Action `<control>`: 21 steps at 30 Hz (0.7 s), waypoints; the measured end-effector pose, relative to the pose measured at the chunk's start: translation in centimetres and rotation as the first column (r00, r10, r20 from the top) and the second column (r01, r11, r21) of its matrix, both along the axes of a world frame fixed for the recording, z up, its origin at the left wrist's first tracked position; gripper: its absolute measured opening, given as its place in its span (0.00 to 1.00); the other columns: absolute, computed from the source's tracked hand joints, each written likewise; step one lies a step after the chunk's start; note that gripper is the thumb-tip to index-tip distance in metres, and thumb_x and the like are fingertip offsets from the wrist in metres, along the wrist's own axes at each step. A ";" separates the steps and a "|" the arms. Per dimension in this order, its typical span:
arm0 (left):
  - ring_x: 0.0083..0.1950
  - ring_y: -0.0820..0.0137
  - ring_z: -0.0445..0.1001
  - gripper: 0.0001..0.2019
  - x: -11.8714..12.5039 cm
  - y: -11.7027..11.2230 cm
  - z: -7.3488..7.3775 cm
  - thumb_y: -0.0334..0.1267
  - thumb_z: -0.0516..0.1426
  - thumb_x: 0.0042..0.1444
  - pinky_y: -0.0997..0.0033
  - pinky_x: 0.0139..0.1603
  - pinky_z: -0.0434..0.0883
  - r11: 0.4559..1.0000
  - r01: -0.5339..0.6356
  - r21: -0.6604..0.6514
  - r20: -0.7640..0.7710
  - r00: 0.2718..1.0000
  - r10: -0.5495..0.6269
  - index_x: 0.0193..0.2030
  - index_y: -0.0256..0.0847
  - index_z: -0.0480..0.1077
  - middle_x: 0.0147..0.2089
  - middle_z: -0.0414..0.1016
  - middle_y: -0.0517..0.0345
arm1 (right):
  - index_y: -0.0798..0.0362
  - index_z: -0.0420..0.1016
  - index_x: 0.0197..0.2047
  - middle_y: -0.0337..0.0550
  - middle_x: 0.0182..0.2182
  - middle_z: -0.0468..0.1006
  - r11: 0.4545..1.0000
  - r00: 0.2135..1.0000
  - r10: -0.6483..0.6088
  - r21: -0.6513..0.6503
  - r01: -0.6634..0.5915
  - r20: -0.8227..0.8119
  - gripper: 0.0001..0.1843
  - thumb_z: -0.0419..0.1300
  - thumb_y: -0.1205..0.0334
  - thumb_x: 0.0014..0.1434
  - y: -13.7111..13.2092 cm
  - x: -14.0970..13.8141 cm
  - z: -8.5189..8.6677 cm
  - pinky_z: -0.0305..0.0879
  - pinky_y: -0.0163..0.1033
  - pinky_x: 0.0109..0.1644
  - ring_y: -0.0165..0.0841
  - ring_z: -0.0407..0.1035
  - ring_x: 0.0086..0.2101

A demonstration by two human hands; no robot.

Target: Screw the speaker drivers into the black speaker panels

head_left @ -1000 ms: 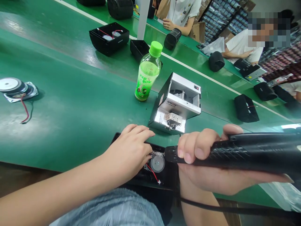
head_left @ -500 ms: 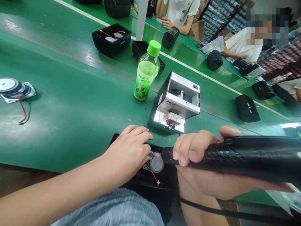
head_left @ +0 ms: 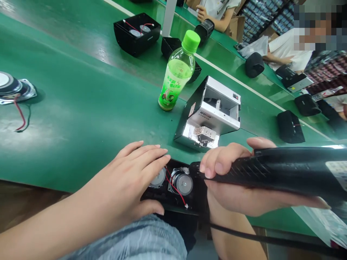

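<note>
My right hand (head_left: 230,173) is wrapped round a black electric screwdriver (head_left: 287,168) with a cord. Its tip end points left, over the right part of a black speaker box (head_left: 196,198) at the table's near edge. Inside the box sit two round speaker drivers: one (head_left: 185,184) in full view with red wires (head_left: 176,189) and a white plug, the other (head_left: 158,178) partly covered by my left hand (head_left: 135,173). That hand lies over the box's left side, fingers stretched out and thumb apart, holding nothing. The screwdriver's bit is hidden.
Beyond the box stand a silver-and-black screw feeder (head_left: 210,112) and a green-capped bottle (head_left: 177,74). A loose speaker driver (head_left: 13,88) lies far left. Another open speaker box (head_left: 137,36) is farther back. People sit across the green table (head_left: 81,119) among several black speakers.
My left hand has drawn back left from the right-hand driver and its fingers have straightened, uncovering both drivers. The screwdriver stays at the box's right side. The view has shifted slightly.
</note>
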State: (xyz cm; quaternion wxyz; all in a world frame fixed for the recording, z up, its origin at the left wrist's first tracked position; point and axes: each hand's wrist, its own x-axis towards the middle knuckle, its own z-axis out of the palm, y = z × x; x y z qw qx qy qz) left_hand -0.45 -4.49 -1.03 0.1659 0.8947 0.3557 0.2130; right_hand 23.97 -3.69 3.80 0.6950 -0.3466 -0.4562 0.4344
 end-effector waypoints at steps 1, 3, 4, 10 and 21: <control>0.75 0.42 0.74 0.53 0.0 0.0 -0.2 0.58 0.79 0.47 0.36 0.82 0.58 1.000 0.005 -0.001 0.003 1.000 -0.005 0.75 0.39 0.67 0.75 0.75 0.38 | 0.42 0.88 0.50 0.37 0.22 0.81 1.000 1.000 0.002 -0.003 -0.002 0.005 0.33 0.72 0.26 0.54 0.1 0.0 -0.1 0.76 0.46 0.24 0.38 0.72 0.18; 0.75 0.41 0.73 0.53 0.1 0.0 -0.5 0.59 0.80 0.45 0.36 0.83 0.57 1.000 0.015 0.004 0.009 1.000 -0.015 0.74 0.38 0.69 0.76 0.74 0.37 | 0.43 0.88 0.50 0.38 0.22 0.82 1.000 1.000 0.016 -0.002 -0.016 0.012 0.33 0.72 0.26 0.54 0.2 0.0 -0.3 0.75 0.46 0.24 0.38 0.72 0.18; 0.76 0.41 0.73 0.52 0.1 0.0 -0.6 0.59 0.80 0.46 0.36 0.83 0.57 1.000 0.016 0.007 0.014 1.000 -0.017 0.73 0.38 0.70 0.76 0.74 0.37 | 0.43 0.88 0.50 0.38 0.22 0.82 1.000 1.000 0.022 0.003 -0.022 0.015 0.33 0.72 0.26 0.55 0.3 0.0 -0.4 0.75 0.46 0.24 0.39 0.73 0.18; 0.75 0.42 0.74 0.50 0.2 -0.1 -0.8 0.58 0.80 0.46 0.37 0.84 0.56 1.000 0.010 0.023 0.028 1.000 -0.010 0.72 0.38 0.72 0.75 0.75 0.38 | 0.43 0.88 0.52 0.40 0.24 0.82 0.995 0.994 0.099 -0.005 -0.099 0.041 0.32 0.70 0.27 0.58 0.3 -0.2 -0.5 0.76 0.46 0.26 0.39 0.74 0.20; 0.72 0.41 0.76 0.46 0.2 0.3 -0.2 0.55 0.79 0.48 0.32 0.81 0.60 0.999 0.008 -0.031 0.034 0.999 -0.007 0.70 0.35 0.74 0.72 0.77 0.35 | 0.40 0.85 0.47 0.34 0.23 0.80 0.996 0.991 0.043 0.071 -0.052 0.124 0.30 0.66 0.24 0.60 -0.6 -2.2 -2.0 0.72 0.44 0.23 0.35 0.72 0.18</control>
